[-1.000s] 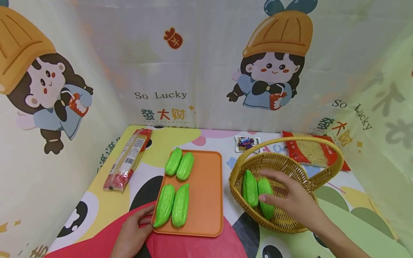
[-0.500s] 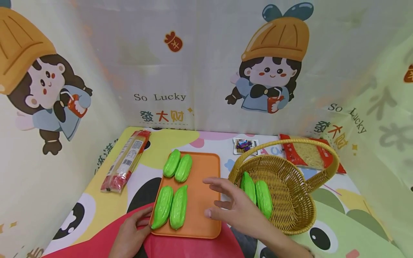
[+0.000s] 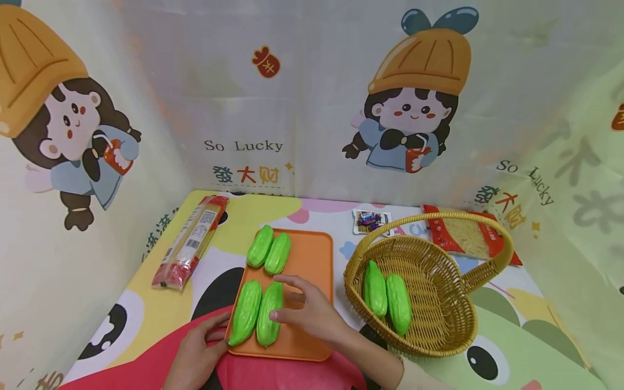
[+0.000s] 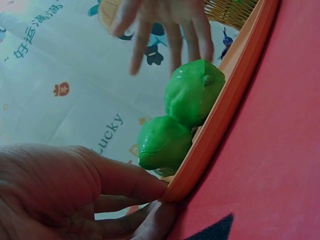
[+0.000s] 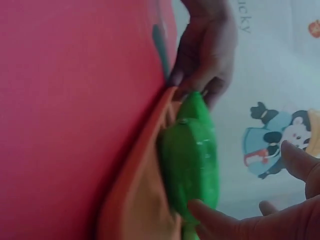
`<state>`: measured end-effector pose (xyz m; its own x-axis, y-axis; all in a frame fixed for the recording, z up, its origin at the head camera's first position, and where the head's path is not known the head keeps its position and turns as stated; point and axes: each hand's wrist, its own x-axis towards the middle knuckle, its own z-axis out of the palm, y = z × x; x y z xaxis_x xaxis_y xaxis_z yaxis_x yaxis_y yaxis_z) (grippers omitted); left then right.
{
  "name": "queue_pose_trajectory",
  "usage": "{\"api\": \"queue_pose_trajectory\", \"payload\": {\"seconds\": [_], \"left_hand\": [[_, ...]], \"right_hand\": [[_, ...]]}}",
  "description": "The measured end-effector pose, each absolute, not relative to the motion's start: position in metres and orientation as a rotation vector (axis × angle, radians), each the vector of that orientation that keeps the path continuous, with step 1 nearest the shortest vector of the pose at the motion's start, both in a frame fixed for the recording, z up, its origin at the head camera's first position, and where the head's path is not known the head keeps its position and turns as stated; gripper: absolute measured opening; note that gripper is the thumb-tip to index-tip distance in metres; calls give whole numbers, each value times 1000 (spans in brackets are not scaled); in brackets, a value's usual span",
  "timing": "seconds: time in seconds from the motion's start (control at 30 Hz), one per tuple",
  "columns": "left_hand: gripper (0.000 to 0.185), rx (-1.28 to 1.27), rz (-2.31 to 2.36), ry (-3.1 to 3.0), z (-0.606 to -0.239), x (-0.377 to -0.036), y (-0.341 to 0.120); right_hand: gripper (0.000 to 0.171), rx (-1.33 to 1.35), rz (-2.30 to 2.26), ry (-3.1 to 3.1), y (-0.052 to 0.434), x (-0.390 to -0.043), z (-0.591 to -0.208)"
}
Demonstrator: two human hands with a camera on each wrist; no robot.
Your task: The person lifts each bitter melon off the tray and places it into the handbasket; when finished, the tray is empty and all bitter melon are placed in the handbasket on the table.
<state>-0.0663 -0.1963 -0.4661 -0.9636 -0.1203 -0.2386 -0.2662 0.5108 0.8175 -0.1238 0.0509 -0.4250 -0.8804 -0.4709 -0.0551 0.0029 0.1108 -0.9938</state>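
Note:
Glossy green ridged gourds lie in two pairs on an orange tray [image 3: 312, 254]. My left hand [image 3: 197, 346] pinches the tray's near-left rim; in the left wrist view its fingers [image 4: 120, 177] meet at that edge. Over the tray, my right hand [image 3: 314, 314] is spread around the near pair's right gourd [image 3: 269, 319], fingertips at its upper end and thumb near its side. The right wrist view shows the right thumb [image 5: 215, 216] overlapping this gourd [image 5: 190, 162]; firm contact cannot be told. The other near gourd [image 3: 246, 313] lies alongside, towards my left hand.
A wicker basket [image 3: 439, 292] with a tall handle stands right of the tray, holding two more gourds [image 3: 375, 290]. Behind it lie a red packet [image 3: 463, 235] and a small candy packet [image 3: 371, 221]. A long red-ended package [image 3: 192, 241] lies at left. Patterned cloth walls surround the table.
My right hand has moved left from above the basket to the near-right gourd on the tray. The gourds in the basket stay put, and my left hand keeps its place on the rim.

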Motion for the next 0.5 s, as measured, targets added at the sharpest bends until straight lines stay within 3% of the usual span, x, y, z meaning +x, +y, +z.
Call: {"api": "queue_pose_trajectory", "payload": {"seconds": [0.5], "left_hand": [[52, -321, 1459, 2593, -467, -65, -197]], "right_hand": [[66, -498, -1817, 2053, 30, -130, -452]]}}
